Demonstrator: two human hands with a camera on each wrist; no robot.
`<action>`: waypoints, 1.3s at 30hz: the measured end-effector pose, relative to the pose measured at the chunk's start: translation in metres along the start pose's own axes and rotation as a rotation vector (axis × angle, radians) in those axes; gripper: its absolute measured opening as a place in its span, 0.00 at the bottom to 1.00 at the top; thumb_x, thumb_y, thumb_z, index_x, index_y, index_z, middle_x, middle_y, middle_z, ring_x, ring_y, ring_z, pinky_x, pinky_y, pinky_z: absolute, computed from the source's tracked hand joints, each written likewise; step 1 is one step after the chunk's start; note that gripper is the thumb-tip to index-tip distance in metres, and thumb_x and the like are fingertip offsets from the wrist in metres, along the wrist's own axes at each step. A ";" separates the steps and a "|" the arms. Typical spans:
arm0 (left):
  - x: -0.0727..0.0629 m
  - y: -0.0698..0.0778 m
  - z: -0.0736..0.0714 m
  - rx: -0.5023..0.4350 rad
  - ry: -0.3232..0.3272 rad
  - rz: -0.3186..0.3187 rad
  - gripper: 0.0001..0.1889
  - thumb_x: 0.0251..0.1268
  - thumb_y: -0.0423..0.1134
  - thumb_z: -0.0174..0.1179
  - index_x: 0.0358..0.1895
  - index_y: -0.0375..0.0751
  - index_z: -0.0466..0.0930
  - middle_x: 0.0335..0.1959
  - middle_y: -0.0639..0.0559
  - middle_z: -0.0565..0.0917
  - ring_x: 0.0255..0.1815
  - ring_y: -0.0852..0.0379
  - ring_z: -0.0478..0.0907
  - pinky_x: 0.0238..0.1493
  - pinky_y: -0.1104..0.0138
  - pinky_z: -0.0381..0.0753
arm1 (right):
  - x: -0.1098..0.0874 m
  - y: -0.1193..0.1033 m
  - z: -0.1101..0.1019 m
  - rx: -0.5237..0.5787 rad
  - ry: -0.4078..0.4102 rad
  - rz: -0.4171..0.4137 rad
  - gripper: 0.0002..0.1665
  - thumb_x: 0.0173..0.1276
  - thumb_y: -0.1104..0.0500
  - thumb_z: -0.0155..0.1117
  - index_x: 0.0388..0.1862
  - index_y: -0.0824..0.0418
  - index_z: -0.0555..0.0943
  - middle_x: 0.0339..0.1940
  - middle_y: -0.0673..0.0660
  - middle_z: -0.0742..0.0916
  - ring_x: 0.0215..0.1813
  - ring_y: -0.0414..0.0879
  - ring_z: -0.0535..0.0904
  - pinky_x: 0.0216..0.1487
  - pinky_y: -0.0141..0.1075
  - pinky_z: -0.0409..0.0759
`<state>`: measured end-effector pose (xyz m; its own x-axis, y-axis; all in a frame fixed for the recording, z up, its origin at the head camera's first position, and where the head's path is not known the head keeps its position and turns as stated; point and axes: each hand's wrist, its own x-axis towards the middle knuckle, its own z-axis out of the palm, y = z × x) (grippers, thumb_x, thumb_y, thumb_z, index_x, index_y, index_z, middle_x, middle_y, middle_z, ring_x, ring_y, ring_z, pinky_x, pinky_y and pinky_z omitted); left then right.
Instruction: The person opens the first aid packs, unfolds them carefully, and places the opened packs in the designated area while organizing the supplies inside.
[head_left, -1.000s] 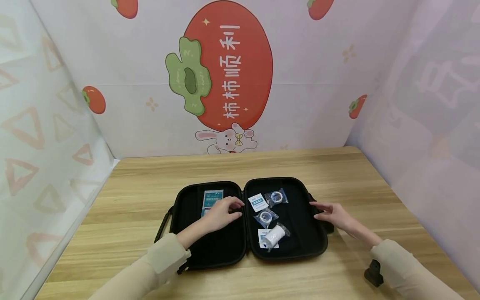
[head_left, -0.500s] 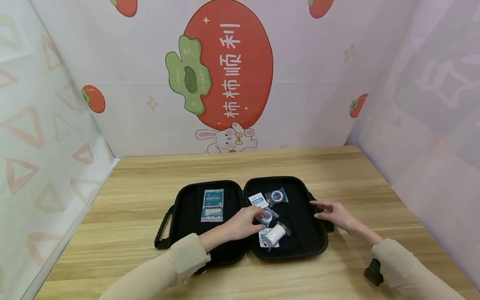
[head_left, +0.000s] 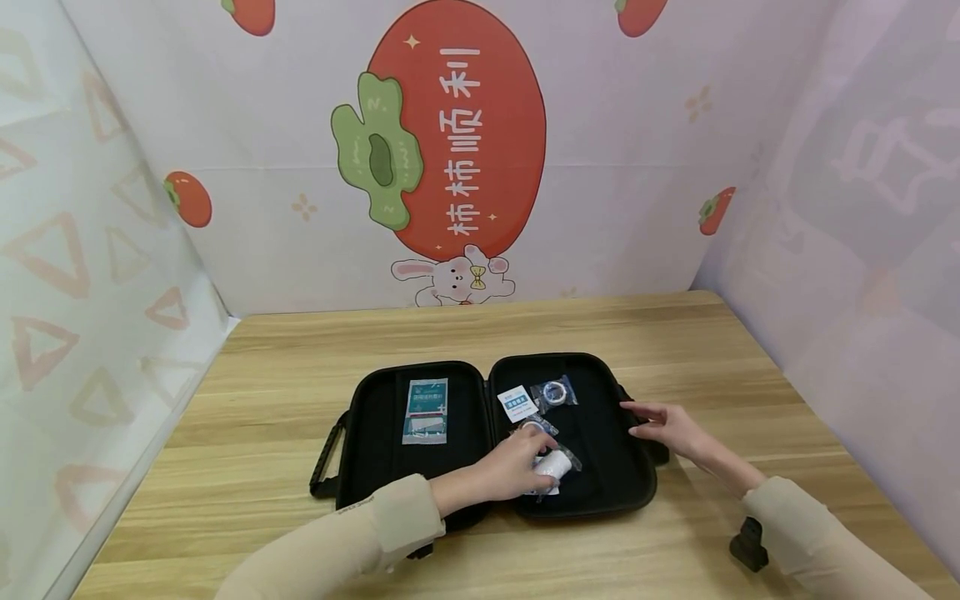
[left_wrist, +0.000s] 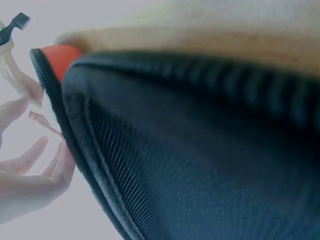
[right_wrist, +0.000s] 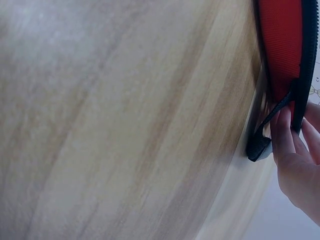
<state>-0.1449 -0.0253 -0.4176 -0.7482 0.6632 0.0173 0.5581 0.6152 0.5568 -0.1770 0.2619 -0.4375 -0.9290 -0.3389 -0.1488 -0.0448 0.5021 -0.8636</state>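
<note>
A zippered case [head_left: 607, 467], black inside and red outside, lies unfolded on the table. My left hand [head_left: 513, 467] reaches into its right half, thumb and fingers on either side of a white bandage roll [head_left: 553, 466] in clear wrap. Its fingers partly cover a wrapped tape roll [head_left: 542, 424]. Beyond are a white-and-blue packet [head_left: 517, 403] and another wrapped tape roll [head_left: 555, 393]. My right hand [head_left: 678, 433] pinches the case's right rim; in the right wrist view the fingers [right_wrist: 284, 132] lie against the outside, near a black strap [right_wrist: 280, 110].
A teal packet [head_left: 425, 412] lies in the case's left half. The handle [head_left: 327, 462] sticks out on the left. Wood-grain table [head_left: 480, 333] surrounds the case, with a printed cloth backdrop [head_left: 600, 208] behind. A black device [head_left: 748, 546] sits at my right sleeve.
From above the left half, my left hand has moved right and toward me, past the tape roll, to the bandage roll. The teal packet has come into full view. My right hand stays put.
</note>
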 end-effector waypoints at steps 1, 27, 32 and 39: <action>0.000 0.000 0.001 0.002 0.001 -0.006 0.20 0.50 0.43 0.64 0.47 0.40 0.75 0.41 0.48 0.74 0.40 0.61 0.70 0.36 0.77 0.69 | 0.000 0.000 0.000 0.007 0.002 0.003 0.31 0.61 0.59 0.58 0.60 0.72 0.65 0.60 0.74 0.65 0.62 0.66 0.59 0.49 0.42 0.74; 0.000 0.009 0.018 0.072 0.059 -0.089 0.20 0.43 0.39 0.68 0.41 0.38 0.75 0.35 0.48 0.75 0.31 0.61 0.72 0.30 0.75 0.72 | 0.001 0.000 0.000 -0.010 -0.001 -0.020 0.30 0.61 0.60 0.59 0.59 0.73 0.65 0.59 0.74 0.67 0.61 0.66 0.60 0.47 0.38 0.75; 0.000 0.006 0.015 -0.039 0.067 -0.101 0.17 0.43 0.38 0.68 0.39 0.38 0.77 0.31 0.51 0.78 0.29 0.65 0.72 0.29 0.77 0.70 | 0.001 0.001 0.000 -0.016 -0.003 -0.019 0.30 0.61 0.60 0.58 0.59 0.73 0.65 0.59 0.74 0.67 0.61 0.66 0.60 0.47 0.39 0.75; -0.006 0.001 0.008 -0.316 0.030 -0.126 0.16 0.48 0.34 0.64 0.43 0.33 0.77 0.31 0.50 0.79 0.27 0.66 0.73 0.29 0.77 0.72 | 0.001 0.002 0.000 -0.011 0.007 -0.001 0.30 0.61 0.60 0.58 0.60 0.72 0.65 0.60 0.73 0.67 0.61 0.66 0.60 0.48 0.41 0.75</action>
<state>-0.1366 -0.0253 -0.4236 -0.8170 0.5748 -0.0458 0.3257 0.5255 0.7860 -0.1785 0.2625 -0.4392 -0.9315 -0.3338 -0.1447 -0.0495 0.5102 -0.8586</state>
